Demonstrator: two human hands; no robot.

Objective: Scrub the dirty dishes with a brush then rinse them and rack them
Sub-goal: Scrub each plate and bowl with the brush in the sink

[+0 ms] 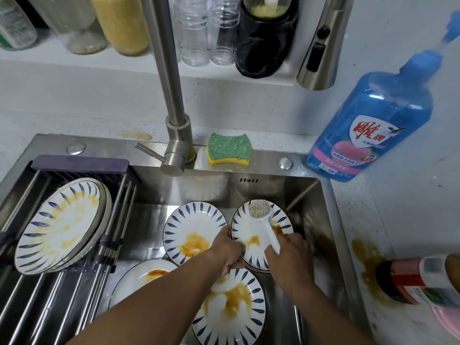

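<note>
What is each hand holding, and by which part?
The right hand grips the white plastic dish brush by its handle's lower end. The left hand holds the stained blue-patterned white plate by its left rim.

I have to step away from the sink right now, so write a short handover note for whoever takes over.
Left hand grips the rim of the stained plate held over the sink.
Right hand holds the white brush, its head on that plate.
Done: nothing looks clean; the plates on the rack still carry sauce.
Left: scrub every plate, three more in the sink, then rinse; tap shows no water.
</note>
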